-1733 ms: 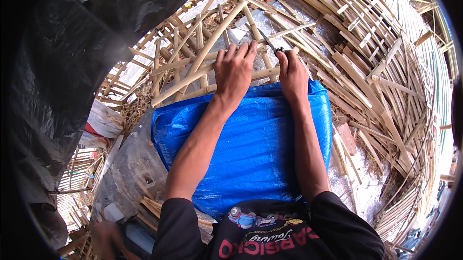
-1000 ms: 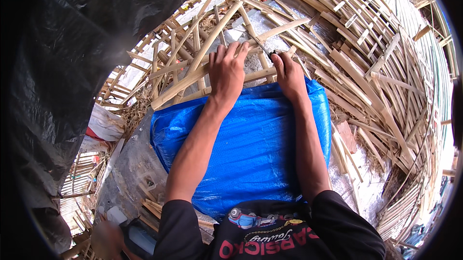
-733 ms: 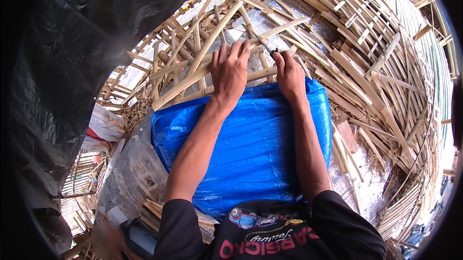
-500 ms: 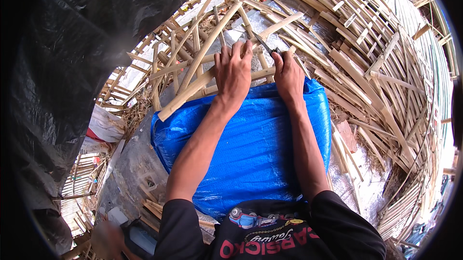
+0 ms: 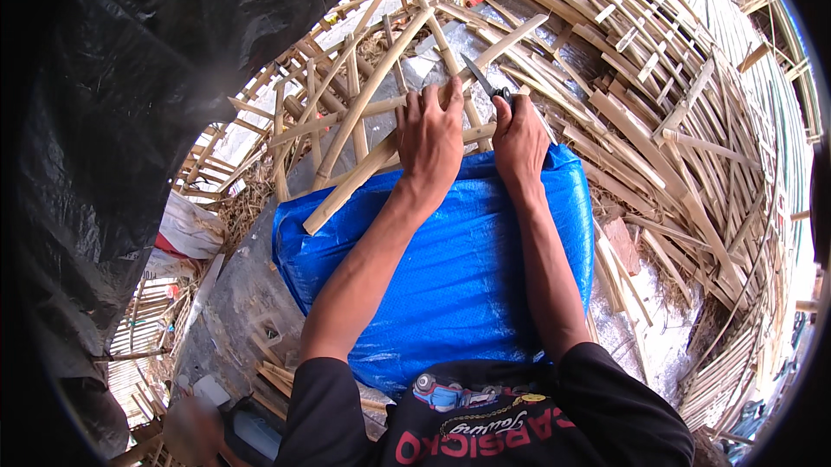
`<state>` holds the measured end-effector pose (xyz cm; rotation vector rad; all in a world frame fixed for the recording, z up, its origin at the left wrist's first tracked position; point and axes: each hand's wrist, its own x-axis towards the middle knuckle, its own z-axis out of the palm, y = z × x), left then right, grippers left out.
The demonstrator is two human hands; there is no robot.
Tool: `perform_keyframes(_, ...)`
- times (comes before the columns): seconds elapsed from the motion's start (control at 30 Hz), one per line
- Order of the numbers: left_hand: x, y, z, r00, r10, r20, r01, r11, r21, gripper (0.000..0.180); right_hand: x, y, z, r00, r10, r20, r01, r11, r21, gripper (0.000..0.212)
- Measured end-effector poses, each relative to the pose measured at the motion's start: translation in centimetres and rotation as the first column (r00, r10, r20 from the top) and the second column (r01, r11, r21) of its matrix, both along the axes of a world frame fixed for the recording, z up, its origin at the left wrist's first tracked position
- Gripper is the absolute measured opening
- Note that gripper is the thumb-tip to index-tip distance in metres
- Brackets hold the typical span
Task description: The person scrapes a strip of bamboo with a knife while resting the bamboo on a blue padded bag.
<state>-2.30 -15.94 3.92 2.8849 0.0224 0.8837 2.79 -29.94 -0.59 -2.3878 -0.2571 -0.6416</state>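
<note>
Pressing bamboo at the far edge of one blue tarpaulin (image 5: 450, 268).
One bamboo strip (image 5: 381, 164) is pinned flat under the spread left hand (image 5: 430, 140); one knife (image 5: 479, 79) is gripped in the closed right hand (image 5: 519, 142), its blade pointing away, with many split strips (image 5: 658, 121) lying beyond.

Blue tarpaulin (image 5: 450, 268): woven plastic, slightly glossy, creased, fine weave texture visible. Bamboo strips (image 5: 363, 112) just beyond the tarpaulin's far edge: split wood-like cane, pale yellow, matt, fibrous, rough at the cut edges. Knife blade (image 5: 474, 76) above the tarpaulin: dark metal, dull sheen. Black sheet (image 5: 130, 60) to the left of the tarpaulin: thin plastic film, wrinkled, faintly shiny. Ground patch (image 5: 242, 285) beside the tarpaulin: grey, rough, dusty.
</note>
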Motion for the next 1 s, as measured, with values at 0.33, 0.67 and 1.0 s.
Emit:
perform_keyframes(0.33,-0.8,-0.7,1.0,1.000,0.014,0.016,-0.014,1.000,-0.007,0.047,4.0,-4.0,-0.4,0.953,-0.151,-0.263,0.263,0.845,0.465,0.055)
perform_keyframes(0.67,-0.2,0.1,0.6,0.997,0.074,0.002,-0.074,0.997,-0.014,0.042,1.0,-1.6,0.7,0.946,0.287,-0.151,-0.238,0.930,0.280,0.035)
perform_keyframes(1.0,0.3,1.0,0.6,0.999,0.017,-0.028,-0.021,0.988,-0.154,0.023,0.7,-1.1,1.1,0.918,0.357,-0.171,-0.334,0.930,0.151,0.047)
